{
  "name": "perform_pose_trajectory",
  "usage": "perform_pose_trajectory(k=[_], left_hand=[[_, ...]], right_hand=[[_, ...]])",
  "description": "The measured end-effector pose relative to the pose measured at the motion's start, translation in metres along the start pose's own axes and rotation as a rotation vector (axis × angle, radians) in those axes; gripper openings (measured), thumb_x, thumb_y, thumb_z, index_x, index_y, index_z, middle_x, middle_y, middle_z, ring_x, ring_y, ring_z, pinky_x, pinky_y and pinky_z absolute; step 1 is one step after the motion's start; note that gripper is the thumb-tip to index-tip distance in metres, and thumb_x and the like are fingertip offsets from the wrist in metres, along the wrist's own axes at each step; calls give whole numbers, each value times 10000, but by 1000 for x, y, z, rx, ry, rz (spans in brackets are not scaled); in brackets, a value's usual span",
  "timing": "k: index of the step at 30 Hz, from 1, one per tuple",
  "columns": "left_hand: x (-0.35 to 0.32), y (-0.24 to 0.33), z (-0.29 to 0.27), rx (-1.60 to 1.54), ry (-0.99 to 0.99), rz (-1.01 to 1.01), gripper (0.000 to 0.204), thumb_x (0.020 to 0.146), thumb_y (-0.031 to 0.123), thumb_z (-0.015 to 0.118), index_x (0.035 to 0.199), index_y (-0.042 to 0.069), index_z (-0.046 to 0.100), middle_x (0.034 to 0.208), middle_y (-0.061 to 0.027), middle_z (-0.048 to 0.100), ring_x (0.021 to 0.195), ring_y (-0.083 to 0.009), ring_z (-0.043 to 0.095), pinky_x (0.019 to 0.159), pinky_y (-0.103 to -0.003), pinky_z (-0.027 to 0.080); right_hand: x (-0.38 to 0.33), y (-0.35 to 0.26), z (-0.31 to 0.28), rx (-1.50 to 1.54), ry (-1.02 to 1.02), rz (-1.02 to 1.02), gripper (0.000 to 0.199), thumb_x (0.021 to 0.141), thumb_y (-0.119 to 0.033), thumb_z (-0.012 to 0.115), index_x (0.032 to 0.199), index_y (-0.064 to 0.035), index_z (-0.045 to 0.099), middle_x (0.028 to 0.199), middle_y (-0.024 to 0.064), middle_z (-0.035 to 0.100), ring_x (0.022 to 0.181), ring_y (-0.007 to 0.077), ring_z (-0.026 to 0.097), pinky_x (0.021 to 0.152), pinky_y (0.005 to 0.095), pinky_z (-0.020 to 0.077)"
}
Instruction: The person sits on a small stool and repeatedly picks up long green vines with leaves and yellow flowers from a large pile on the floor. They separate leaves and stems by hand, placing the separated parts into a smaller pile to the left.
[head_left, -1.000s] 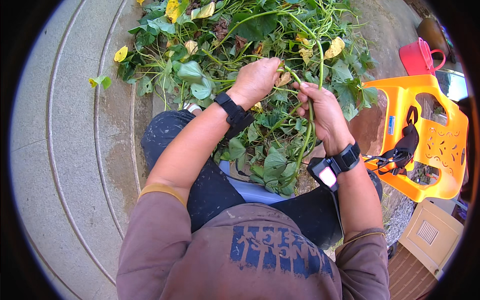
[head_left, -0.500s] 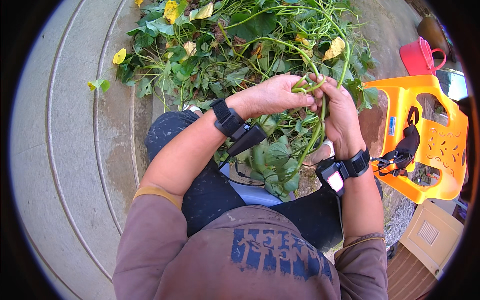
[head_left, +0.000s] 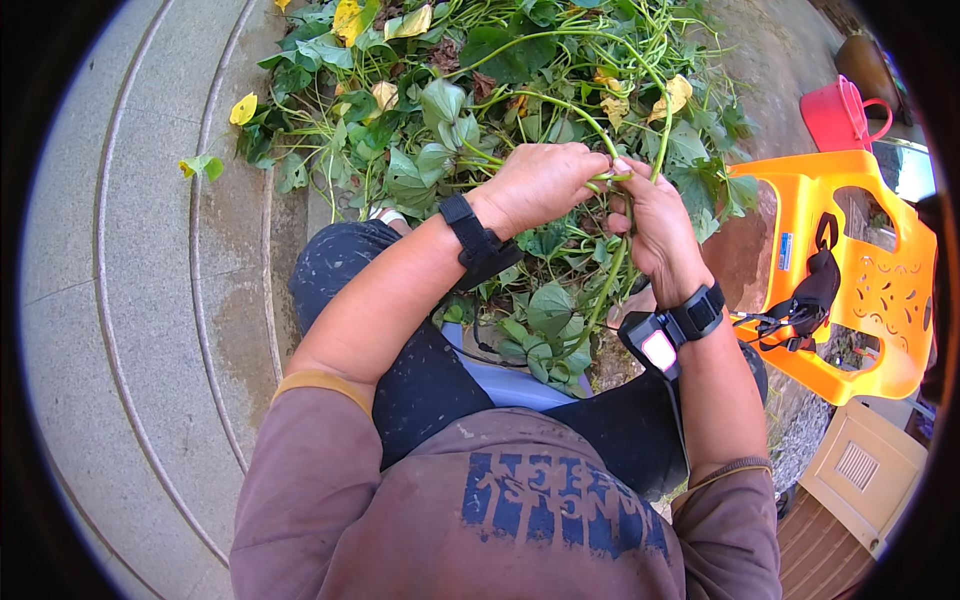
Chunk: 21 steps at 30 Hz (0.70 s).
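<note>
My left hand (head_left: 545,185) is closed, back upward, its fingertips pinching leaf stalks beside the long green vine stem (head_left: 575,103). Against those fingertips my right hand (head_left: 660,228) grips the same vine between thumb and curled fingers. Beyond both hands the vine arches up into a large heap of leafy vines (head_left: 510,55). Its lower length hangs past my right hand to broad green leaves (head_left: 550,308) between my knees. A leafy sprig (head_left: 435,165) sticks out beyond my left wrist. My fingers partly hide where the stalks meet the stem.
At the right an orange plastic chair (head_left: 785,200) lies tipped, with a black strapped device (head_left: 820,285) on it. A pink bucket (head_left: 833,115) stands behind it, and a beige panel (head_left: 865,470) lies nearer. Grooved concrete steps (head_left: 150,250) run along the left. Yellow leaves (head_left: 243,109) dot the heap.
My left hand has rolled over so its back faces up. The looped stalks between my hands have opened out, and a leafy sprig now shows beyond my left wrist. My right hand shifted slightly left.
</note>
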<state>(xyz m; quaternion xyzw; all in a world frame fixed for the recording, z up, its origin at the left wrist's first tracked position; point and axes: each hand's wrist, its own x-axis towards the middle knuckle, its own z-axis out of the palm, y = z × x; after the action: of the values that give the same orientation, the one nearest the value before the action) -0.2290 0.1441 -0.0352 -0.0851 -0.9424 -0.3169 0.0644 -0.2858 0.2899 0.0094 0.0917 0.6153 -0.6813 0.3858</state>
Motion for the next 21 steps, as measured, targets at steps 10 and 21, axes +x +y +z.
perform_pose_trajectory(k=[10, 21], left_hand=[[-2, -15, -24, -805, 182, -331, 305, 802, 322, 658, 851, 31, 581, 722, -30, 622, 673, -124, 584, 619, -280, 464], [-5, 53, -9, -440, 19, -130, 472, 699, 275, 730, 1019, -6, 527, 878, -149, 612, 789, -258, 609, 668, -342, 486]], right_hand=[[6, -17, -23, 166, -9, -47, 151, 903, -141, 484, 1011, -49, 539, 742, 4, 542, 564, 89, 435, 493, 215, 376], [26, -8, -13, 369, -44, -77, 115, 883, -104, 525, 971, -41, 563, 766, 37, 589, 652, 122, 549, 576, 247, 457]])
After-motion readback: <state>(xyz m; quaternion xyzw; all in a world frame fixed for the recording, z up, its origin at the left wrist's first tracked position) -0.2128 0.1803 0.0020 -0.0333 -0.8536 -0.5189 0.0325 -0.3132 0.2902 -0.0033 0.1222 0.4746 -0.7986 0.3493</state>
